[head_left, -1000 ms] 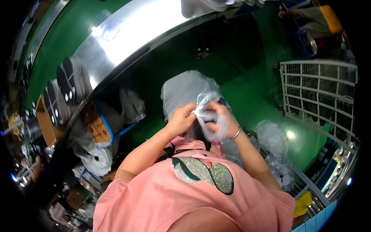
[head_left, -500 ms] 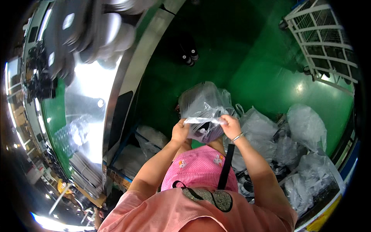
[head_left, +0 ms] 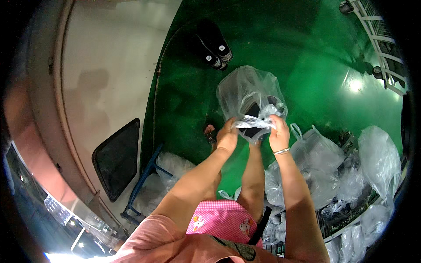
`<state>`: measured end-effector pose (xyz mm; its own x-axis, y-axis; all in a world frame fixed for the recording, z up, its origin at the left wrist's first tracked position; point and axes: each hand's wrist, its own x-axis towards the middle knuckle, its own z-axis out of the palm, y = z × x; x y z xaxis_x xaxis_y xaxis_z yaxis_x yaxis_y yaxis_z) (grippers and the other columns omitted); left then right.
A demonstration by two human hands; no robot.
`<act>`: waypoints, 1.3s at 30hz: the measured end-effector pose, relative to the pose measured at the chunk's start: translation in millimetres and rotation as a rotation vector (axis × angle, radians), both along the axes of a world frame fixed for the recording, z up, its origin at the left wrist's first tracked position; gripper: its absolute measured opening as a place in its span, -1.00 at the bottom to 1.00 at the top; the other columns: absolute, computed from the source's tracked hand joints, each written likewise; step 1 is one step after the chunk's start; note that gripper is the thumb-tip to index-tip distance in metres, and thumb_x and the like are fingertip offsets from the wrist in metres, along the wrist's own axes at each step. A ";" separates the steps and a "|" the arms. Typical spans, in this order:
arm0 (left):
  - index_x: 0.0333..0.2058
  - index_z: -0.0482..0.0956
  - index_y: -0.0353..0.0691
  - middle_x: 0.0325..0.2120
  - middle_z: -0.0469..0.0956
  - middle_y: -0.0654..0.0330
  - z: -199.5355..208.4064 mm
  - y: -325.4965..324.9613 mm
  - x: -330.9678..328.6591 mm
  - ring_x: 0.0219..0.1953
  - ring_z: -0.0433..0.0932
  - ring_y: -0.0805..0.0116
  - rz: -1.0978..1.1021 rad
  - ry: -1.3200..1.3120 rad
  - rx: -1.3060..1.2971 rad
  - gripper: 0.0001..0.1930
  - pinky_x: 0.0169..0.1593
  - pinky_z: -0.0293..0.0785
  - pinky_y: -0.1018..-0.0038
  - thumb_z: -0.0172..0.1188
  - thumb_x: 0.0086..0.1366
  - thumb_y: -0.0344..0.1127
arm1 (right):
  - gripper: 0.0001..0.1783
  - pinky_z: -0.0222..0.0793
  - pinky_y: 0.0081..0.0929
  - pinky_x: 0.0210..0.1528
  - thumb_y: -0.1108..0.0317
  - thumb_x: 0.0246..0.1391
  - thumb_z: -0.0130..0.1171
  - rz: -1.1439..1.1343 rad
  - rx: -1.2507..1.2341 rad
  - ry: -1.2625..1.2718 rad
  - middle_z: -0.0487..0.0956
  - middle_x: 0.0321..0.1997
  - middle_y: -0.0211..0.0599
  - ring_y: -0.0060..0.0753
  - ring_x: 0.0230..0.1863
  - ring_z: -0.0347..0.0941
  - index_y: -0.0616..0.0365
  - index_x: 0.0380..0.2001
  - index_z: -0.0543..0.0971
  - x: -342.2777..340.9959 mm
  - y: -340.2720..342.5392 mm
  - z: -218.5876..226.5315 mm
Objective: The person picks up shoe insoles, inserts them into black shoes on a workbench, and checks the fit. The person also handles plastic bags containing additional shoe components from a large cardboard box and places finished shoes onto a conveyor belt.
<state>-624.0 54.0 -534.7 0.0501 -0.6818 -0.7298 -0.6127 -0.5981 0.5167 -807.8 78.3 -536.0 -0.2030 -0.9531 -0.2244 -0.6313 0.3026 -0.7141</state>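
Note:
In front of me hangs a clear plastic bag [head_left: 232,90] with dark flat pieces inside; their kind is hard to make out through the film. The neck of the bag is bunched into a twisted strip between my hands. My left hand [head_left: 227,136] is closed on one end of the strip. On the other end, the fingers of my right hand [head_left: 279,133] are closed too, with a bangle [head_left: 281,151] round that wrist. Just beyond the bag, two stacks of black sole-shaped pieces [head_left: 217,55] lie on the green floor.
Filled clear plastic bags [head_left: 322,153] crowd my right side, some in a dark crate [head_left: 351,217]. At left are a blue metal frame [head_left: 142,182] with more bags and a pale panel [head_left: 118,48] with a black insert [head_left: 117,160]. A white wire cart [head_left: 381,48] stands far right.
Both hands have moved farther out with the bag, still gripping its gathered neck. My view has swung, so the bright table with stacked pieces at left has mostly gone out of sight.

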 end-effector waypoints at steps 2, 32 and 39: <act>-0.08 0.38 -0.14 -0.18 0.43 0.00 -27.7 20.7 -2.7 -0.14 0.42 0.22 0.049 0.152 0.025 -0.66 -0.05 0.28 0.46 -0.12 0.13 -0.40 | -0.60 0.24 -0.42 -0.14 0.69 -0.27 -0.14 -0.145 0.003 -0.145 0.45 -0.27 -0.21 -0.20 -0.24 0.38 0.14 -0.26 0.39 -5.3 11.4 -20.9; 0.00 0.19 -0.14 -0.01 0.19 0.16 -212.6 -215.0 58.2 -0.01 0.16 0.20 0.815 0.383 0.113 -0.35 -0.06 0.16 0.16 0.11 0.03 0.13 | -0.21 0.15 -0.32 0.06 -0.19 -0.27 0.14 0.055 0.415 -0.219 0.40 -0.10 0.11 -0.03 -0.02 0.30 0.31 -0.14 0.38 84.0 -272.3 -226.5; -0.17 0.35 -0.18 -0.31 0.43 0.24 -216.5 -221.2 49.0 -0.27 0.40 0.35 0.954 0.366 -0.132 -0.61 -0.24 0.27 0.47 0.17 0.05 -0.17 | -0.22 0.26 -0.30 -0.06 -0.13 -0.40 0.24 -0.060 0.008 0.197 0.43 -0.15 0.01 -0.05 -0.11 0.35 0.25 -0.15 0.43 119.5 -252.0 -226.9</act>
